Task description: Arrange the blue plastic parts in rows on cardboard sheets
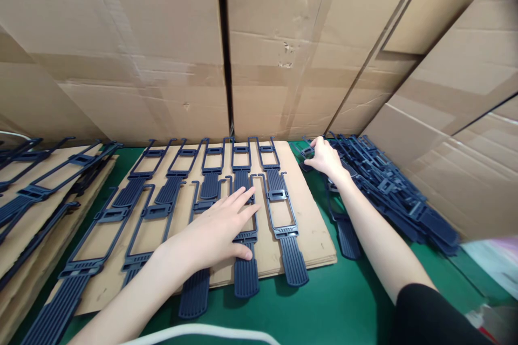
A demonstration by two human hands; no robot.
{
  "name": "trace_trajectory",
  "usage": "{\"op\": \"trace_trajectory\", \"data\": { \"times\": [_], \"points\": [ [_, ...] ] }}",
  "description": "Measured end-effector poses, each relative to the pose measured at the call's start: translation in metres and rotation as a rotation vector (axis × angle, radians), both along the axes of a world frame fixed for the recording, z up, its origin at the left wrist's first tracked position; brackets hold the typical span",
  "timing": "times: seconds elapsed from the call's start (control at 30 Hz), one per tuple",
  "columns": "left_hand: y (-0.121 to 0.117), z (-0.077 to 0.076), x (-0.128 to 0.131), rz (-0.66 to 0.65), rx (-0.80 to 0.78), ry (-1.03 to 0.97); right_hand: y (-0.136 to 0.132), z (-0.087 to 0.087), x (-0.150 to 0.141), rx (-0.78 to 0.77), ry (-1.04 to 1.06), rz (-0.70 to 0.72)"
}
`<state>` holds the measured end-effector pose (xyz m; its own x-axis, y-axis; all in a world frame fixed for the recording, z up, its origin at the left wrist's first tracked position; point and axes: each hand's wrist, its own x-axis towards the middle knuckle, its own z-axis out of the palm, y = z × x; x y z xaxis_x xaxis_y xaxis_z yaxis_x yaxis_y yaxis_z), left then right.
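Along the bottom edge, a white cable (198,330) curves over the green surface (283,315). Just beyond, left of centre, the left hand (220,226) is palm down over the dark blue frames (295,261), its grip spread, fingers apart. The frames lie in two rows on cardboard (313,226); the nearer row's ribbed ends overhang its near edge. More frames sit on a stack (101,183) at the left edge. Right of centre, a loose frame (348,237) lies beside the right forearm. Farther up, the right hand (327,160) reaches to a frame (306,150) beside the heaped pile (388,188); whether its grip is closed on it, I cannot tell. Boxes (162,38) stand behind.
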<state>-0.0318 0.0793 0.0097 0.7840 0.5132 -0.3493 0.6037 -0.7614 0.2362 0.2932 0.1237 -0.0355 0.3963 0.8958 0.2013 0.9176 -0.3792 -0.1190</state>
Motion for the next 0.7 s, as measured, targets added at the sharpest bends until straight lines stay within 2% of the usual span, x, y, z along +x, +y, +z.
{"op": "trace_trajectory", "data": {
  "times": [0.17, 0.27, 0.43, 0.57, 0.7],
  "points": [
    [0.000, 0.000, 0.000, 0.005, -0.015, -0.011, 0.000, -0.004, -0.003, 0.055, 0.036, 0.003],
    [-0.001, 0.001, 0.000, 0.004, -0.012, -0.004, 0.001, -0.003, -0.003, 0.156, 0.061, -0.021],
    [-0.002, 0.002, 0.002, 0.009, -0.008, 0.011, 0.002, 0.002, 0.007, 0.464, 0.123, -0.069],
    [-0.002, 0.003, 0.002, 0.008, -0.009, 0.013, 0.001, 0.011, 0.007, 0.731, 0.154, -0.007],
    [-0.002, 0.003, 0.002, 0.001, -0.006, -0.027, -0.004, 0.027, -0.004, 0.925, 0.156, 0.131]
  ]
}}
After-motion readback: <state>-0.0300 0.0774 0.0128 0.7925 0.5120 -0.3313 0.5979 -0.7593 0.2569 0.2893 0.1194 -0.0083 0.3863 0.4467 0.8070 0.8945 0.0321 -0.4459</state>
